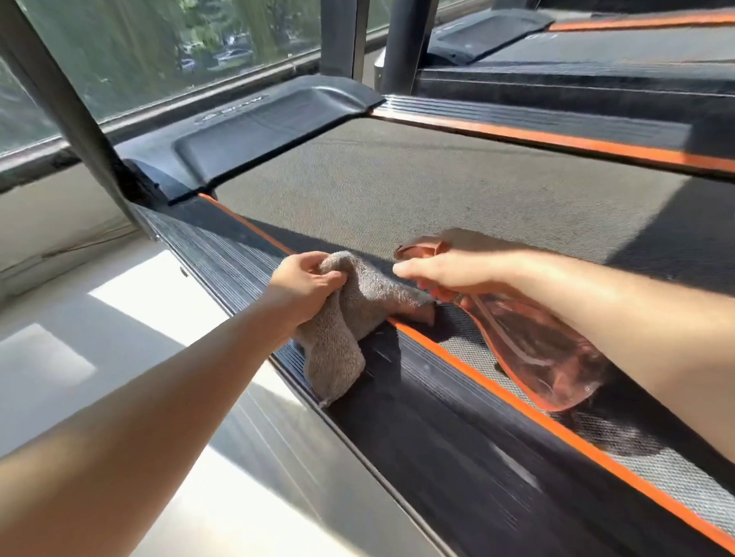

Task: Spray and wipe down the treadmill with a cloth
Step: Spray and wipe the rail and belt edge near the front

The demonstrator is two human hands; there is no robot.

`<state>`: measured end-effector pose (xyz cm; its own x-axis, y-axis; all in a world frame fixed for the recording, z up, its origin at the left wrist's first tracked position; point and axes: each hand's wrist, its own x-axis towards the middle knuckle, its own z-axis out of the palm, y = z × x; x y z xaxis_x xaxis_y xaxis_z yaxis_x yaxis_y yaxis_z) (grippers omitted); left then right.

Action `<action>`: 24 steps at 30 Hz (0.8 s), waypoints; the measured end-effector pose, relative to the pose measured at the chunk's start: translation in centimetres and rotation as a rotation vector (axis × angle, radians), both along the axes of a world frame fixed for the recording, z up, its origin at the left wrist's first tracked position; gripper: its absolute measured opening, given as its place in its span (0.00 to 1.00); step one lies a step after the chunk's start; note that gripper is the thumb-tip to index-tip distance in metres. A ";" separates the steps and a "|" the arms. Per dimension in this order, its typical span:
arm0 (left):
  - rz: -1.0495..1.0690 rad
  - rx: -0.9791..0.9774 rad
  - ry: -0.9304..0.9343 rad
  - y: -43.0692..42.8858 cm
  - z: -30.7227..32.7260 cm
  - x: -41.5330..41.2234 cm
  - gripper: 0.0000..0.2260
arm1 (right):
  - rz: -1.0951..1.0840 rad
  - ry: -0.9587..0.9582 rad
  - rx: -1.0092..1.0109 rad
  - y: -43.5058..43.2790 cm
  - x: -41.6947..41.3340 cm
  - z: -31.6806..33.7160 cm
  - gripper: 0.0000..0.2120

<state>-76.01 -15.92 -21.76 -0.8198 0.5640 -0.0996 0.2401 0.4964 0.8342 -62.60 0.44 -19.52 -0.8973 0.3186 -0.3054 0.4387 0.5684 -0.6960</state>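
Observation:
The treadmill has a grey belt (416,183), an orange stripe and a ribbed black left side rail (230,263). My left hand (303,287) grips a grey-brown cloth (346,321) that hangs down onto that left rail. My right hand (454,270) holds a translucent pink spray bottle (537,355) by its trigger head. The nozzle points left toward the cloth, and the bottle body slants back over the belt's left edge. Some of my right fingers are hidden behind the cloth.
A dark upright post (68,114) rises from the rail's front left end, beside the black motor cover (266,122). A window (157,43) runs along the far side. A second treadmill (600,57) stands to the right. Pale sunlit floor (108,352) lies left of the rail.

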 end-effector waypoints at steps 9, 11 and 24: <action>-0.209 -0.250 0.491 6.2 -2.9 3.3 0.14 | -0.112 0.037 0.094 0.1 -1.2 -0.9 0.06; -0.350 -0.337 0.462 7.1 -3.4 4.8 0.14 | -0.140 -0.008 0.098 0.1 -0.5 -1.2 0.11; 0.061 -0.172 0.158 -1.3 -0.9 -1.4 0.35 | -0.309 0.054 -0.176 2.1 5.7 -0.1 0.19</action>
